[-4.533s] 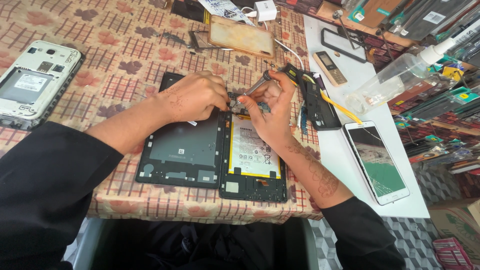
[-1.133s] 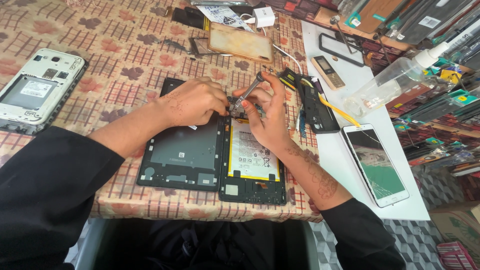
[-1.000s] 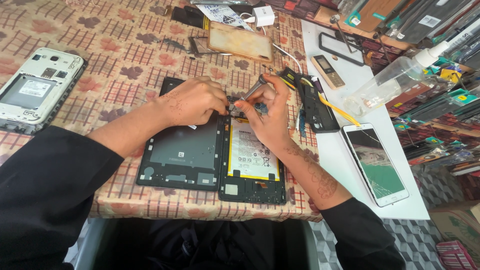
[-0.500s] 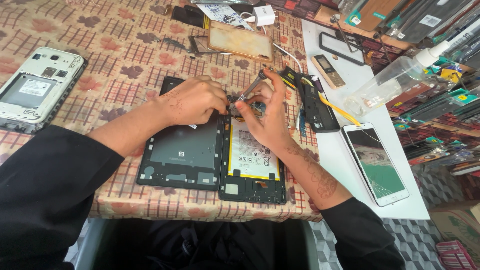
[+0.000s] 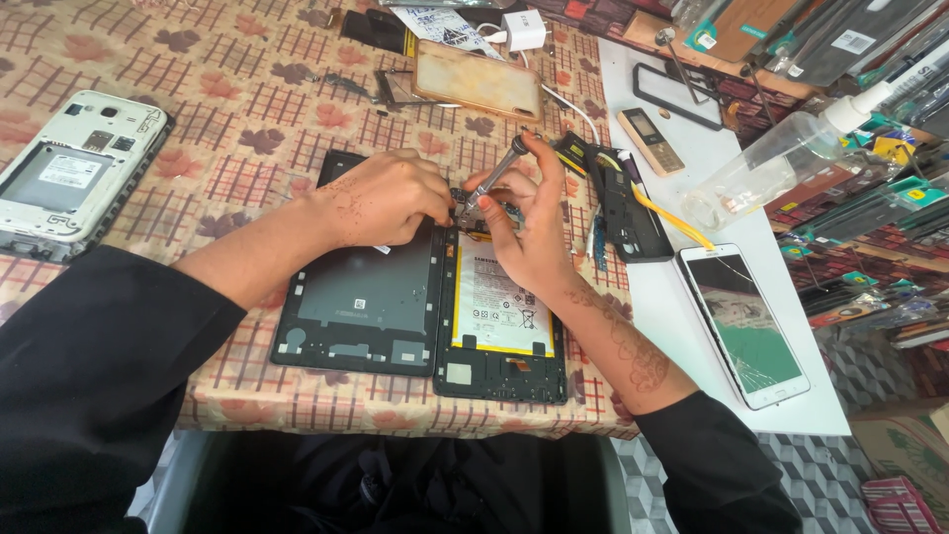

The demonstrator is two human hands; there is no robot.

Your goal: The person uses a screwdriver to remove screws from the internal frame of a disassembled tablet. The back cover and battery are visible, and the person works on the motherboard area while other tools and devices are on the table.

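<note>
Gripping a screwdriver (image 5: 491,180) in the right hand (image 5: 529,232), fingers clenched on its shaft, long axis slanting from upper right down-left to the tablet (image 5: 499,307) top edge on the counter (image 5: 247,129). Left hand (image 5: 381,198) fingers pinching down just beside the tip, nearer.

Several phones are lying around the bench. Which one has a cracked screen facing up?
The white smartphone on the white board at the right, past the right hand. Its glass shows cracks; the white phone at far left lies open, back up, and the small keypad phone looks uncracked.
</note>
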